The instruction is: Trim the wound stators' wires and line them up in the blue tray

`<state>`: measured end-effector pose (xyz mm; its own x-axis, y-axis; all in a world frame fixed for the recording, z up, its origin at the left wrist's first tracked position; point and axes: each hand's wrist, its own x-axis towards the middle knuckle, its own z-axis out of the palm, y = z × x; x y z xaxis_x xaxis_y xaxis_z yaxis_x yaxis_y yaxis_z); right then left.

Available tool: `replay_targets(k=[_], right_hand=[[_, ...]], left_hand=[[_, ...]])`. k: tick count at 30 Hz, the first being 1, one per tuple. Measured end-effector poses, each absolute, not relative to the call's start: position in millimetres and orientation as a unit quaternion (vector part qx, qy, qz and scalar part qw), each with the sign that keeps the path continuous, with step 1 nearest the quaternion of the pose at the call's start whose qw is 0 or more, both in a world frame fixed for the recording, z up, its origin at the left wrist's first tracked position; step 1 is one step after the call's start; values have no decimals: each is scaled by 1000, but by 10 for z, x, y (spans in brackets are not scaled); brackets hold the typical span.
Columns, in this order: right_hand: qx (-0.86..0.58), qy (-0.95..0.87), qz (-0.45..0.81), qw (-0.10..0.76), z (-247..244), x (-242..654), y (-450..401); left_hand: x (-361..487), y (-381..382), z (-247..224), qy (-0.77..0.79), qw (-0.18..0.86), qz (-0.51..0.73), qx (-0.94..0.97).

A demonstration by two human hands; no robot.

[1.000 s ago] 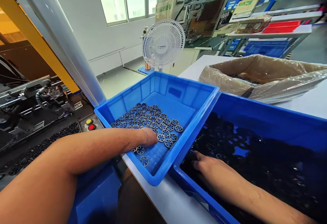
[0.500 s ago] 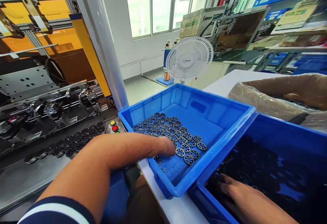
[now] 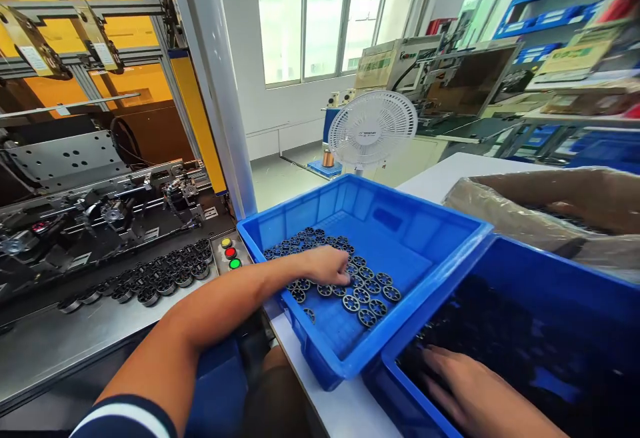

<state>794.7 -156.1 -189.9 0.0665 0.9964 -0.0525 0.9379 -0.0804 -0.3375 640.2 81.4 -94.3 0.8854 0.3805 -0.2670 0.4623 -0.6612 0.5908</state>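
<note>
Dark spoked rings [image 3: 351, 303] lie just beside the curled left grip [image 3: 329, 265]; black parts [image 3: 480, 321] lie beside the right grip [image 3: 453, 375]. Whether either grasps one, I cannot tell.

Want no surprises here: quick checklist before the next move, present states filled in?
1. Left hand inside the shallow blue tray, at the round parts: ok.
2. Left hand's grip on a part: cannot tell, fingers hide it.
3. Right hand inside the deeper blue bin, at the dark contents: ok.
4. Right fingertips visible: not ok, lost in shadow.
5. Red button and green button uncovered by the left arm: ok.
</note>
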Motion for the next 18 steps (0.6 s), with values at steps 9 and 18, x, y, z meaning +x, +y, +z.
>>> replay_targets(k=[9, 18], right_hand=[[-713, -674, 94, 167, -1553, 7839, -1489], [-671, -661, -7, 336, -833, 7217, -1599]], left_hand=[[4906, -61, -925, 129, 762, 249, 584], [4278, -648, -1089, 104, 846, 312, 419]])
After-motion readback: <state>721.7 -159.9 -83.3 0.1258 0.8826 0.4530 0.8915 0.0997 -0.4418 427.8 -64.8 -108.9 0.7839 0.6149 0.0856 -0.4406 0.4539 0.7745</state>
